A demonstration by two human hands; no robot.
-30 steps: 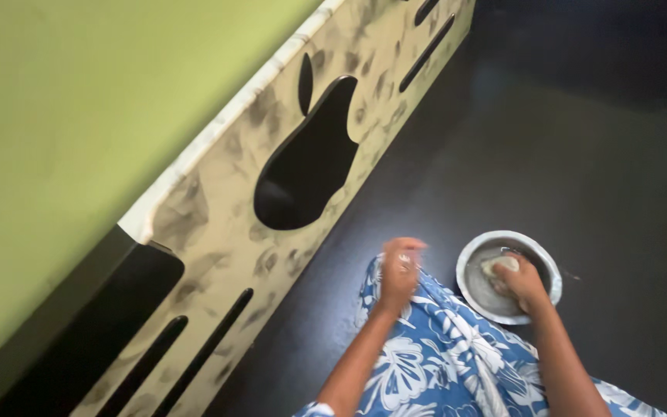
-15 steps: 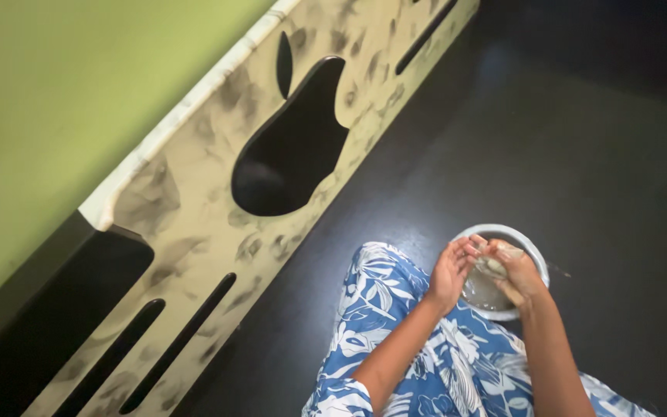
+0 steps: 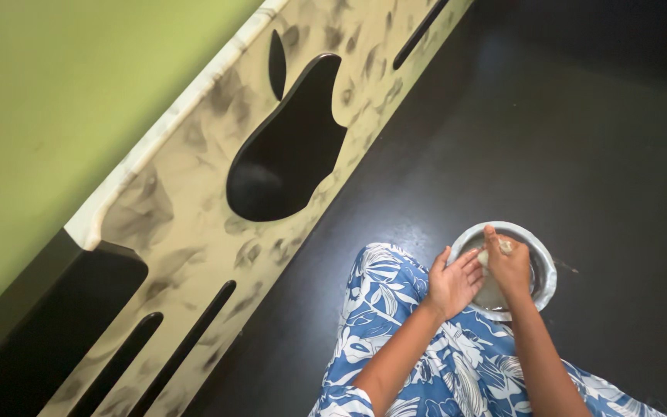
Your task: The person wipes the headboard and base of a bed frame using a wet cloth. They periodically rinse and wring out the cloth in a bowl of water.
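Observation:
A round metal bowl [image 3: 540,261] sits on the dark floor beside my knee, which is covered in blue cloth with white flowers [image 3: 395,309]. My right hand [image 3: 509,266] is inside the bowl, closed around a pale lump of dough [image 3: 496,249] that shows at its fingertips. My left hand [image 3: 452,283] is held flat with fingers apart at the bowl's left rim, its fingertips close to the lump; I cannot tell whether they touch it.
A marbled cream and grey panel [image 3: 194,193] with a dark fruit-shaped cut-out [image 3: 287,154] and long slots runs diagonally on the left. Behind it is a green wall [image 3: 55,100]. Dark floor [image 3: 580,131] spreads to the right.
My left hand came off my knee and moved right to the bowl's rim, beside the dough. My right hand stayed in the bowl, holding the lump. The view shifted a little.

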